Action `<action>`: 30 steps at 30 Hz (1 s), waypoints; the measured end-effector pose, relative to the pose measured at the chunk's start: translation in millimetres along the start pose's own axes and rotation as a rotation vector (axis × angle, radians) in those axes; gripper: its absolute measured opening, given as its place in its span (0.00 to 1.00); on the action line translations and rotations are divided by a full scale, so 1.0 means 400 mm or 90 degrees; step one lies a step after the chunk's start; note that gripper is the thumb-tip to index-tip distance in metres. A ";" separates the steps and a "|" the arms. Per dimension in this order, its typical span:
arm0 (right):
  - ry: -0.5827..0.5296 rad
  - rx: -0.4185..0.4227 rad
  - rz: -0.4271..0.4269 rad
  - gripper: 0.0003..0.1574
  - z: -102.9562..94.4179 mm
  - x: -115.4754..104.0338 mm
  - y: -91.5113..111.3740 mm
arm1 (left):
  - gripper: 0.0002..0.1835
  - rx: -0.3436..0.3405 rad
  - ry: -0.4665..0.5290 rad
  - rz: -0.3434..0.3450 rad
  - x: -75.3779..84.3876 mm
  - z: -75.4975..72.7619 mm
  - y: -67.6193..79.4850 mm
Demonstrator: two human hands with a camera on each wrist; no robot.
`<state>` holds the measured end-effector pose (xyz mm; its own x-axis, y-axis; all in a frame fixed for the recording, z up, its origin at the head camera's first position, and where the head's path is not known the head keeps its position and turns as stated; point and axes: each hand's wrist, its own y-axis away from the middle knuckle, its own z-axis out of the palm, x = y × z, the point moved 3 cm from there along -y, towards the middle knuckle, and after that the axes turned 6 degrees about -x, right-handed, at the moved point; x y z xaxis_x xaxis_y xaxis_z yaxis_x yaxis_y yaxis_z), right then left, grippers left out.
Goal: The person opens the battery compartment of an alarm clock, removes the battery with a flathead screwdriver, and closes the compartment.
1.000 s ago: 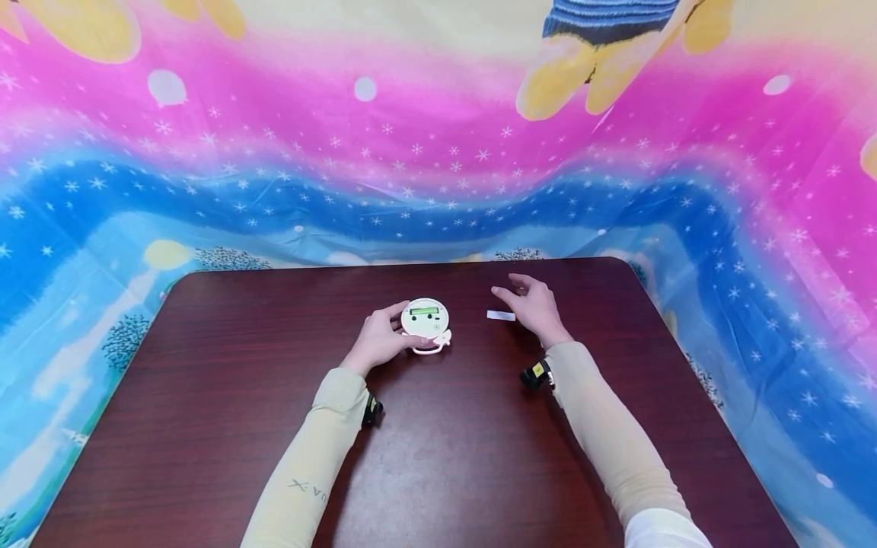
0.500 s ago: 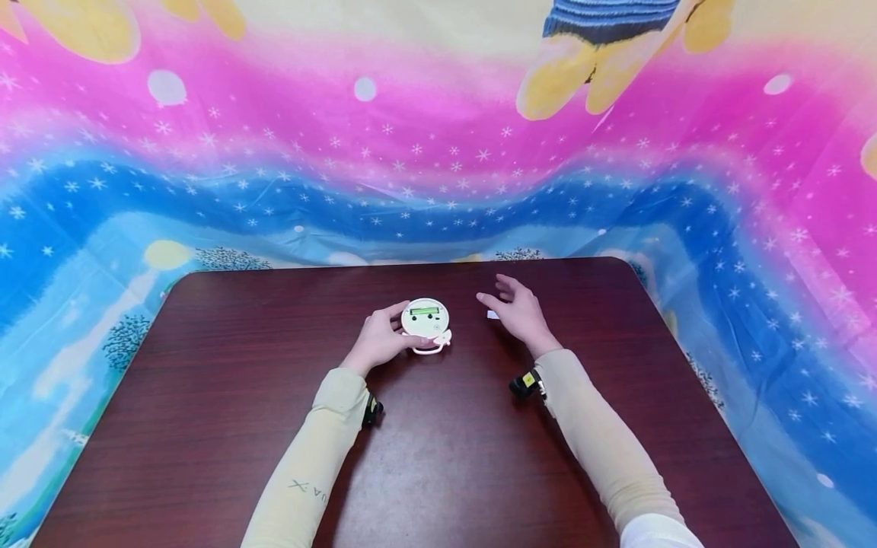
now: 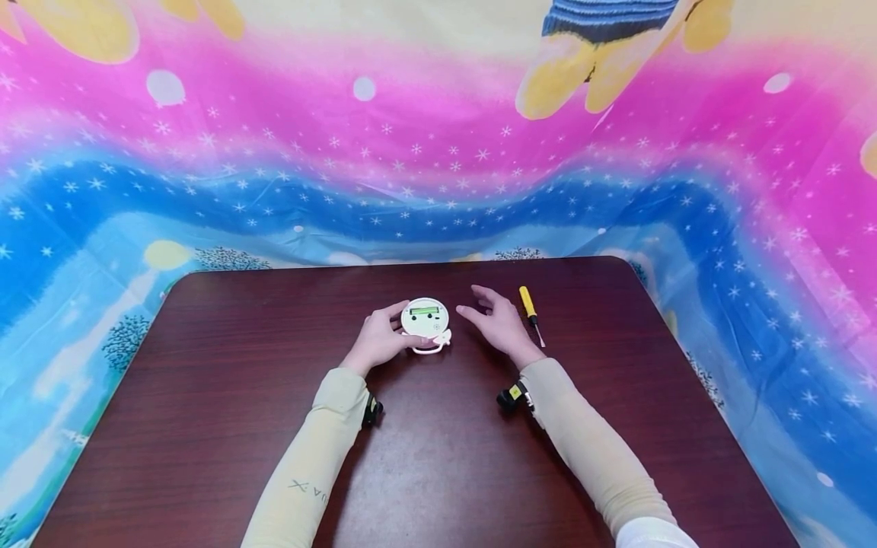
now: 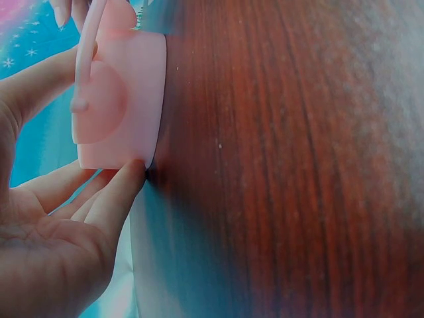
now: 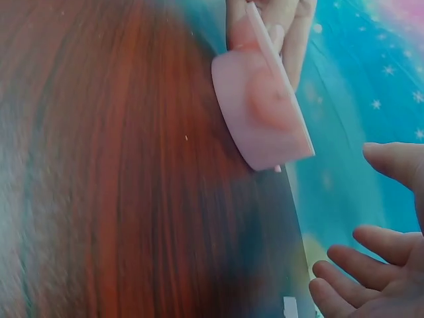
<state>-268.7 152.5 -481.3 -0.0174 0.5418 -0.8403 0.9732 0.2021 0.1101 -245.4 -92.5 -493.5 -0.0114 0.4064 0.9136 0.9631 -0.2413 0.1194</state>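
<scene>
Here's my left hand, thumb and fingers curled round the pale round device, base down on the surface, while my right hand hovers wide just beside it. Only the head view catches the green strip on top and the yellow screwdriver; only the right wrist view, a small pale piece. The far edge runs near, with broad room toward me.
</scene>
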 end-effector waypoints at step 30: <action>0.046 -0.060 -0.084 0.34 0.104 -0.055 0.022 | 0.52 -0.011 0.019 0.012 -0.005 0.000 -0.003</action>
<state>-250.3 108.2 -484.0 -0.1639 0.5618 -0.8109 0.9356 0.3492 0.0529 -246.5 -93.1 -495.5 -0.0012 0.3746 0.9272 0.9584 -0.2641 0.1079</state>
